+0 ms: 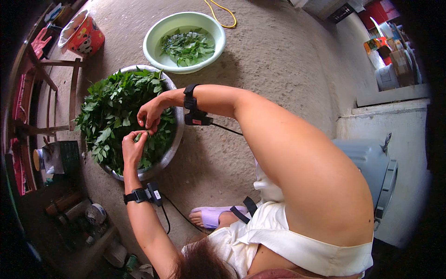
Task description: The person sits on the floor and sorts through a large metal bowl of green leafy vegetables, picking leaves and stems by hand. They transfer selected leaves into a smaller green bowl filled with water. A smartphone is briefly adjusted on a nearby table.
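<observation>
A wide metal basin [179, 129] on the floor is heaped with leafy green stems [108, 104]. Over the heap my two hands meet, fingertips nearly touching. My left hand [134, 144] pinches a small green sprig [138, 137] between thumb and finger. My right hand [151, 113] is just above it, with its fingers curled at the same sprig; whether they grip it is hard to tell. Behind the metal basin stands a pale green plastic basin [150, 57] of water, with picked green leaves [190, 47] floating in it. Each wrist wears a black strap with a small device.
A red patterned bucket [87, 38] with a liner and a wooden chair frame [73, 90] stand at the left. A yellow cord [231, 24] lies beyond the green basin. Low shelves with jars [95, 213] are at the lower left; a grey-blue plastic container [366, 153] is at the right.
</observation>
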Available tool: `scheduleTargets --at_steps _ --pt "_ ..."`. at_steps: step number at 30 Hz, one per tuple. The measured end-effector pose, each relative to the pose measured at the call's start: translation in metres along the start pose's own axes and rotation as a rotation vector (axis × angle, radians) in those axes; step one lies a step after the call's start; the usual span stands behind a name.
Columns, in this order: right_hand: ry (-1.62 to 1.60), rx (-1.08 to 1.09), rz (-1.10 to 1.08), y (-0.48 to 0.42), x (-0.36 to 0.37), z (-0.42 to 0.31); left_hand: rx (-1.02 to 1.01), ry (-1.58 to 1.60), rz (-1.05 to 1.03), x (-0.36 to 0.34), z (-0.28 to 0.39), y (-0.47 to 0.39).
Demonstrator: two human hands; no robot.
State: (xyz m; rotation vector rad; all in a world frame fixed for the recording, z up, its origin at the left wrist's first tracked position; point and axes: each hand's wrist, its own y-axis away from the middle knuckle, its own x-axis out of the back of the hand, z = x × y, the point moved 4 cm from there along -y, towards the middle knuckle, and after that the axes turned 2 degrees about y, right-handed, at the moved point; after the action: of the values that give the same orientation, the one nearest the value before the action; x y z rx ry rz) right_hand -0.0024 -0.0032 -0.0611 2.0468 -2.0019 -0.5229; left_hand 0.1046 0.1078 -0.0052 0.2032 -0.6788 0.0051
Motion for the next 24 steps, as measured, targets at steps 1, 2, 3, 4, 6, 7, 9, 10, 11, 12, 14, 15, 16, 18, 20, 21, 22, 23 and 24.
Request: scheduleTargets --at_steps 1,2,3,4,6,7,9,10,11,12,14,15,16,18,20,21,22,23,24 --pt "0.005 0.003 0.006 -0.002 0.002 0.007 0.001 -0.002 0.006 -0.002 0.001 -0.002" --pt "0.012 0.003 0.008 -0.004 0.005 0.013 0.005 -0.001 0.014 -0.006 0.0 -0.003" --pt "0.026 0.007 -0.002 -0.011 0.006 0.013 0.017 -0.003 0.036 -0.005 -0.004 -0.003" --pt "0.057 0.061 0.008 -0.014 0.008 0.005 0.029 0.009 0.032 0.001 -0.002 -0.005" --pt "0.077 0.189 0.003 -0.009 0.008 0.009 0.012 -0.035 0.006 -0.004 0.009 -0.006" --pt "0.197 0.252 0.004 -0.012 0.004 -0.016 0.041 -0.085 0.075 0.01 -0.002 -0.003" --pt "0.104 0.245 0.014 -0.007 0.006 -0.017 0.097 -0.027 0.046 0.009 -0.006 -0.007" --pt "0.09 0.249 0.052 -0.001 0.011 -0.019 0.079 -0.006 0.068 0.008 -0.002 -0.009" --pt "0.052 0.205 0.097 0.001 0.006 -0.029 0.03 -0.024 0.125 0.008 -0.021 -0.013" --pt "-0.016 0.193 0.082 0.004 0.005 -0.034 0.083 -0.029 0.105 0.011 -0.02 -0.013" --pt "-0.027 0.151 0.073 0.001 0.011 -0.026 0.097 0.035 0.137 0.011 -0.024 -0.013" --pt "-0.04 0.123 0.085 -0.005 0.009 -0.025 0.134 0.044 0.14 0.012 -0.033 -0.012" --pt "-0.085 0.113 0.07 -0.009 0.005 -0.024 0.173 0.031 0.163 0.012 -0.041 -0.01" --pt "-0.021 0.06 0.068 -0.006 0.006 -0.014 0.221 0.066 0.16 0.0 -0.04 -0.008" --pt "-0.006 0.03 0.07 -0.006 0.007 -0.011 0.24 0.007 0.169 0.001 -0.035 -0.005" --pt "0.005 0.041 0.07 -0.006 0.008 -0.007 0.246 -0.032 0.162 -0.001 -0.027 -0.004" --pt "0.016 0.052 0.072 -0.005 0.008 -0.002 0.228 -0.096 0.169 -0.003 -0.022 -0.005" --pt "0.025 0.063 0.078 -0.005 0.009 0.001 0.208 -0.161 0.174 -0.006 -0.017 -0.007" --pt "0.12 0.027 0.116 -0.006 0.013 0.004 0.195 -0.229 0.185 -0.008 -0.013 -0.008"
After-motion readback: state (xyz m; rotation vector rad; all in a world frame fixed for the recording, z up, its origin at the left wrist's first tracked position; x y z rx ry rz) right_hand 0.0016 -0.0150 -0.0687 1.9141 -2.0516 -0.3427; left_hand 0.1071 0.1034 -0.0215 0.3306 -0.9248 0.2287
